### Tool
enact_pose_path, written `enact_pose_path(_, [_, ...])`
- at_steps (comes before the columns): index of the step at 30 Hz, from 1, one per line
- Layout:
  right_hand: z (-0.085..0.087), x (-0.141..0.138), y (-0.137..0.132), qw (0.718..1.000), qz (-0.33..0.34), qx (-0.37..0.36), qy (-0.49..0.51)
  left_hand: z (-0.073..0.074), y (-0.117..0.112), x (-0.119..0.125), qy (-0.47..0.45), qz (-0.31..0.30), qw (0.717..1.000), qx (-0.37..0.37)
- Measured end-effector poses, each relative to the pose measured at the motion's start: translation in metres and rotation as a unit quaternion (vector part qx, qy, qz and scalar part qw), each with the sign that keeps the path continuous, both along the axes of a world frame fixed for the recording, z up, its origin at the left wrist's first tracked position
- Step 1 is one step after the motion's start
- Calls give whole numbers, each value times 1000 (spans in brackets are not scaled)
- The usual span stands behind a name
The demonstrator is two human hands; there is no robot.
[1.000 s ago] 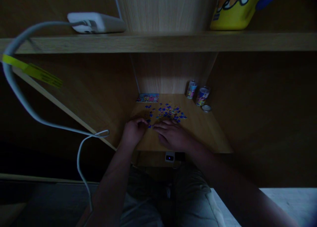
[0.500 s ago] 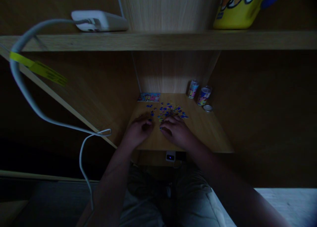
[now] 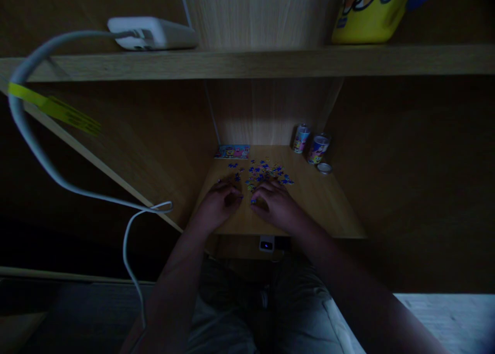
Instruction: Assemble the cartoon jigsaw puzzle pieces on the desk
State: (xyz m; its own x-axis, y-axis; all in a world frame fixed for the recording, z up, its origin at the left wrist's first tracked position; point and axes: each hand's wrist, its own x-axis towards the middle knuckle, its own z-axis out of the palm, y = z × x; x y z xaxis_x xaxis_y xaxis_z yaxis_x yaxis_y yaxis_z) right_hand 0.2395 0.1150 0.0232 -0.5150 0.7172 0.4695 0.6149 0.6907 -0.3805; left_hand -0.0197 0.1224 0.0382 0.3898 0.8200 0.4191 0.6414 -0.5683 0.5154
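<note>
Many small blue and mixed-colour jigsaw puzzle pieces lie loosely spread on the wooden board. At their near left, my left hand is closed in a pinch, with a small dark puzzle piece at the fingertips. My right hand pinches a small blue puzzle piece between thumb and forefinger, just in front of the scattered pieces. The two hands are a short gap apart. A few pieces near the right fingers are partly hidden.
Behind the pieces lies a colourful picture card. Two printed cans stand at the back right, with a round lid beside them. A shelf crosses above, holding a white adapter and a yellow mug. A cable hangs left.
My left hand has moved slightly right, its fingertips nearer my right hand. The blue piece in my right fingers shows more plainly. The view has shifted a little.
</note>
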Motion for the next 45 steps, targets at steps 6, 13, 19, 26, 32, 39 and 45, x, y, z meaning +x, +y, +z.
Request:
enact_pose_path(6, [-1,-1,0,1000,3,9,-1,-2,1,1,3,-66,998,1])
enact_pose_path(13, [1,-3,-1,999,-32,24,4,-5,1,1,-15,-8,1000,14])
enact_pose_path(19, [-1,-3,0,999,-26,34,4,-4,0,2,-9,1,1000,5])
enact_pose_path(26, [-5,-1,3,999,-26,35,0,-5,5,1,-27,-23,999,-24])
enact_pose_path(32, [-4,-2,2,999,-26,33,5,-4,0,0,-68,-29,994,-85])
enact_pose_path(39, [0,-3,0,999,-17,31,10,-7,3,-2,-145,-34,981,-122])
enact_pose_path(45, [4,-2,-3,999,9,22,26,-2,-6,12,-162,-78,973,-143])
